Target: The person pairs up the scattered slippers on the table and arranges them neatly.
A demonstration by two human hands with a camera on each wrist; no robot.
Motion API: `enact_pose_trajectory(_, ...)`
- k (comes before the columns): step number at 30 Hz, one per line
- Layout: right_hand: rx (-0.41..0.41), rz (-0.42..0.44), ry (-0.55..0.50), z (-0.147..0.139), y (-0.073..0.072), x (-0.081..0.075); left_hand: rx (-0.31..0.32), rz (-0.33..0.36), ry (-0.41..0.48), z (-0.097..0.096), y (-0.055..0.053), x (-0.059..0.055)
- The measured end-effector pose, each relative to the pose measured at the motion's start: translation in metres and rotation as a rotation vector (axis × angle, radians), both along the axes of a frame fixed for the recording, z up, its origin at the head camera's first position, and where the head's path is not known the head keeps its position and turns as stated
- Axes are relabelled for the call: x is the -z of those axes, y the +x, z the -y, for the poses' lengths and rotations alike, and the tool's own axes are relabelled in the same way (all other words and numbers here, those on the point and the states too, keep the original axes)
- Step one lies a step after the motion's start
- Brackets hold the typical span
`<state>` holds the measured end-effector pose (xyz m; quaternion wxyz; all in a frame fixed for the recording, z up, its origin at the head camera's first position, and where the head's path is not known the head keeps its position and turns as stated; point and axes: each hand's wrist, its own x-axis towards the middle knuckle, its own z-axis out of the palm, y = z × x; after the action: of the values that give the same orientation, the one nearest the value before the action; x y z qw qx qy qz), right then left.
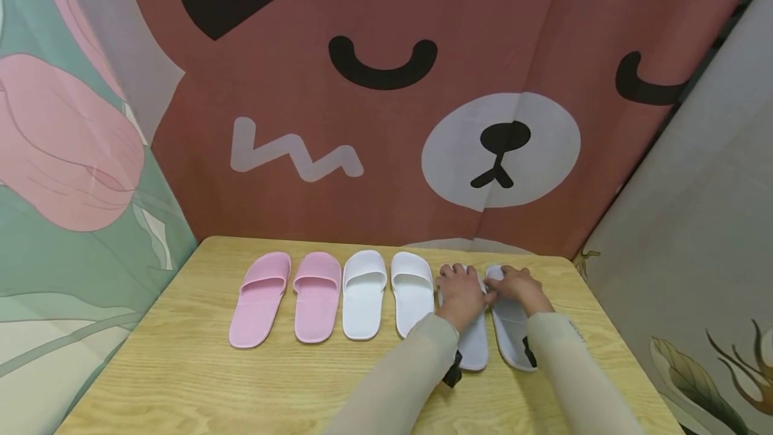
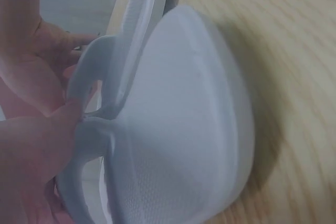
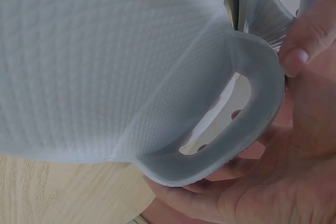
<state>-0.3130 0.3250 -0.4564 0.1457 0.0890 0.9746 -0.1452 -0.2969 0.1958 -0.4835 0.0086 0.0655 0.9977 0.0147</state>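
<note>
Two pale grey slide slippers stand side by side at the right end of a row. My left hand holds the left grey slipper at its strap, fingers over the toe end. My right hand grips the right grey slipper about its strap. The thumbs come close together between the two slippers. In the right wrist view, the fingers wrap the strap from the outside, and the textured footbed faces up. The left wrist view shows the left slipper's footbed near the camera, heel end on the table.
Left of the grey pair stand two white slippers, then two pink slippers, all toes toward the back. The wooden table meets a bear-print curtain behind it. A grey patterned curtain hangs at the right.
</note>
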Motion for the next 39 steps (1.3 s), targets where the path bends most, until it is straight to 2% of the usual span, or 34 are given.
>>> enact_pose_trajectory(11,0.016,-0.003,-0.014,0.003,0.002,-0.003,0.022,0.024,-0.018,0.006,-0.001,0.001)
enact_pose_trajectory(16,0.011,0.002,-0.01,0.003,0.001,-0.003,0.042,0.019,-0.03,0.011,0.001,-0.002)
enact_pose_trajectory(29,0.041,0.017,-0.032,0.005,0.002,-0.004,0.074,0.056,-0.034,0.018,-0.001,-0.006)
enact_pose_trajectory(39,0.047,0.024,0.001,0.009,0.002,-0.009,0.125,0.046,-0.025,0.026,0.004,-0.013)
